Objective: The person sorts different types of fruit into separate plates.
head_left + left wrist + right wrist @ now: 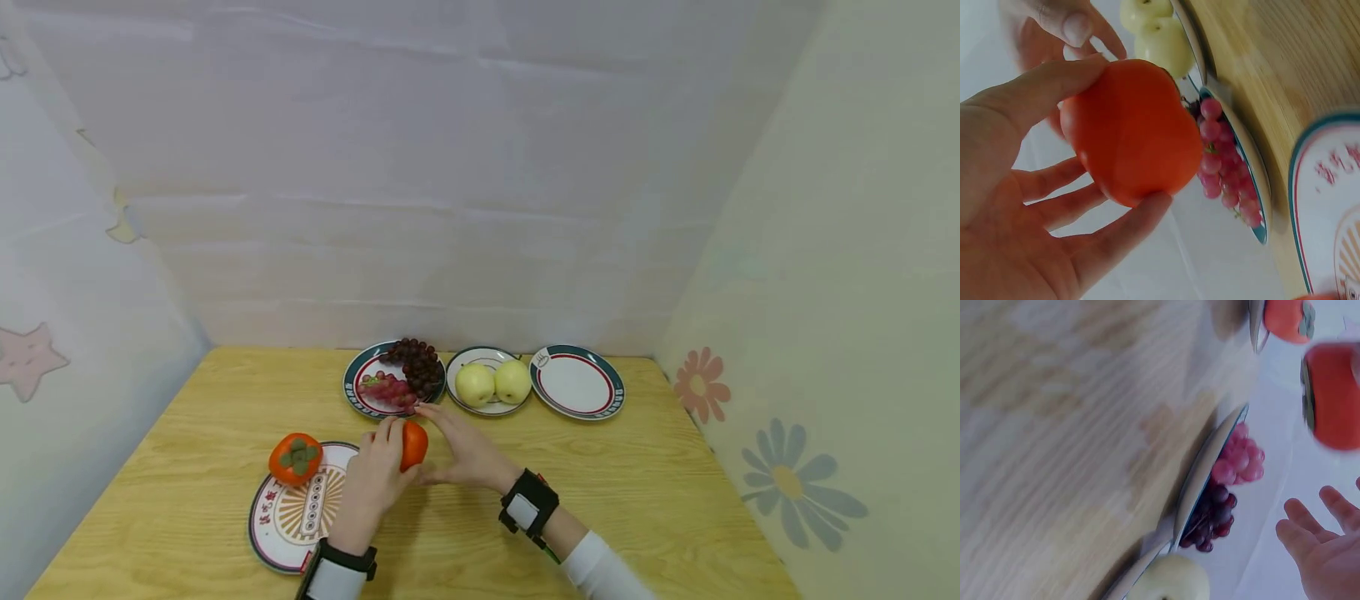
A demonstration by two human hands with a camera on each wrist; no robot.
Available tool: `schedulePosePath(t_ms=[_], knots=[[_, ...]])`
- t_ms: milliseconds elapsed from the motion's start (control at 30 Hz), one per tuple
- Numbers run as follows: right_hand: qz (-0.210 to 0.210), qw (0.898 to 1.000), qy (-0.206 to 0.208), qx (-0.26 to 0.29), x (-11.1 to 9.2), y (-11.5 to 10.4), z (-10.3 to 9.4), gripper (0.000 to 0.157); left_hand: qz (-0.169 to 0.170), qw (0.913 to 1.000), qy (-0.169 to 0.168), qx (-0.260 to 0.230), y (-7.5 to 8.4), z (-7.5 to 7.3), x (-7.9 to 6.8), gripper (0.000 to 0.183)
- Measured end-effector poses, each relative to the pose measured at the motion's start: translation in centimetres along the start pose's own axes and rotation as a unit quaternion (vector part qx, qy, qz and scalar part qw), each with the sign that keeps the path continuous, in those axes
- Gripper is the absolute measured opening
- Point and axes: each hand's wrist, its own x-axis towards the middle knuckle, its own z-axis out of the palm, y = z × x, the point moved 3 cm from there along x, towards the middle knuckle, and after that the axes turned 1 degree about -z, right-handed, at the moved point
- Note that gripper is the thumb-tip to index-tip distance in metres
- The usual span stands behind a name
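Note:
My left hand (373, 473) grips an orange-red persimmon (1132, 131) between thumb and fingers, held up above the table. In the left wrist view its smooth side faces the camera. The right wrist view shows the green calyx (1308, 394) on the held fruit. My right hand (471, 452) is close by on the right, fingers spread and apart from the persimmon in the right wrist view. Nearest to the left forearm lies a patterned plate (270, 521) with a second persimmon (294, 465) at its upper left rim, calyx up.
Along the back stand a plate (352, 385) with red grapes (387, 390) and dark grapes (420, 367), a smaller plate (480, 353) with two yellow-green apples (475, 385), and a bare white plate (576, 383) with a dark rim. Walls enclose the wooden table (637, 492) at back and sides.

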Motion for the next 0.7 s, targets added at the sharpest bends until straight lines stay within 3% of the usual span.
schedulePosePath(t_ms=[100,233,400,567,700], knots=[[-0.016,1.0,0.008,-0.006,-0.1,-0.8,0.9,0.098,0.018,0.9996,0.022,-0.003,0.7,0.3,0.3,0.07],[-0.009,0.998,0.05,0.027,-0.2,-0.9,1.6,0.088,0.039,0.9981,0.047,0.002,1.6,0.4,0.5,0.073],[-0.007,0.994,0.089,0.063,-0.3,0.0,1.6,0.076,0.066,0.9971,0.038,-0.004,1.8,0.7,0.5,0.072],[0.053,0.988,0.14,0.028,-0.6,3.7,-1.0,0.072,0.065,0.9975,0.006,0.027,0.7,0.9,0.8,0.065],[0.146,0.967,0.209,-0.007,-1.9,9.4,-4.7,0.072,0.052,0.9966,0.004,0.064,-1.1,0.4,0.8,0.057]])
